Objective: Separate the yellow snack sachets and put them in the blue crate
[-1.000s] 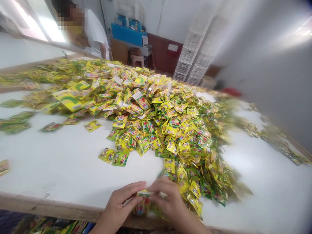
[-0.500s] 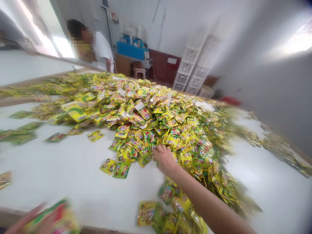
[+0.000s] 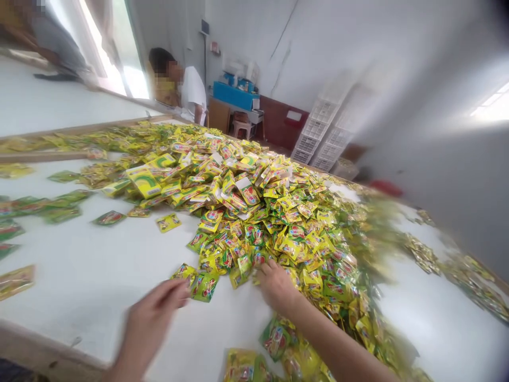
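Small glossy yellow-and-green packets point(image 3: 294, 246) lie heaped on a white tabletop. At the heap's near edge is my right hand point(image 3: 277, 286), its fingers curled onto a green packet point(image 3: 260, 258) with a red picture. My left hand point(image 3: 153, 313) hovers over the table to the left, slightly blurred. Its fingers are drawn together; what they hold, if anything, is hidden. Just beyond those fingertips lie a yellow packet point(image 3: 185, 271) and a green packet point(image 3: 204, 286). Flat yellow cartons point(image 3: 143, 181), some with white flaps showing, lie on the heap's far left part.
More packets point(image 3: 242, 366) lie near the front edge, and others at left. A co-worker in a white shirt point(image 3: 193, 90) is across the table; another person point(image 3: 59, 45) is at far left. Stacked white crates point(image 3: 314, 130) and a blue-topped desk point(image 3: 234, 95) stand behind.
My left hand has come up from the lower left corner toward the heap; the colourful pack it held is no longer in view. My right hand stays at the heap's edge. The view has shifted.
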{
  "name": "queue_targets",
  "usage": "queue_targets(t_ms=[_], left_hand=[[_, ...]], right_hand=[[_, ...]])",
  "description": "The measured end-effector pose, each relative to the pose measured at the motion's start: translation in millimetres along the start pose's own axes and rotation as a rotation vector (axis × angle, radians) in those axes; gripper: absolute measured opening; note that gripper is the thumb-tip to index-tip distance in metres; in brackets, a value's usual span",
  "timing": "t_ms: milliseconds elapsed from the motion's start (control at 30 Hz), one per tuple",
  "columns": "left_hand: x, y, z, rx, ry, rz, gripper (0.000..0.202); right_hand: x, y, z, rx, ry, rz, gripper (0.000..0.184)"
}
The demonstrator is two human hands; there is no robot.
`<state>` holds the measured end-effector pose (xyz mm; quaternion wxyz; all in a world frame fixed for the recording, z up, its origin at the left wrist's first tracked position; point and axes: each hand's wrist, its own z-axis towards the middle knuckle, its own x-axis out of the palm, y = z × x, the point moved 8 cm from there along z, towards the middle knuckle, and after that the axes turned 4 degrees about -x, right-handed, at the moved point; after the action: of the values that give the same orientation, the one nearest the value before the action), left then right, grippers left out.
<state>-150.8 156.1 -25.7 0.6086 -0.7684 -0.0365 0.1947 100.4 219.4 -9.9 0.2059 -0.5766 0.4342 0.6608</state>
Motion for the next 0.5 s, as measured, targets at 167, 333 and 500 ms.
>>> queue_targets(t_ms=[167,333,500], left_hand=[[111.9,-25,42,0.072,0.198,0.088,0.024],[134.7,-13,47,-0.047,0.290,0.026,0.005],[106.9,-5,26,-0.119,0.335,-0.160,0.015]], right_hand=[[-14,-14,-8,0.206,-0.189,0.339,0.016],[3,-19,0,0.423,-0.331,0.762,0.031],[38,-5,10,0.501,-0.374,1.080,0.051]])
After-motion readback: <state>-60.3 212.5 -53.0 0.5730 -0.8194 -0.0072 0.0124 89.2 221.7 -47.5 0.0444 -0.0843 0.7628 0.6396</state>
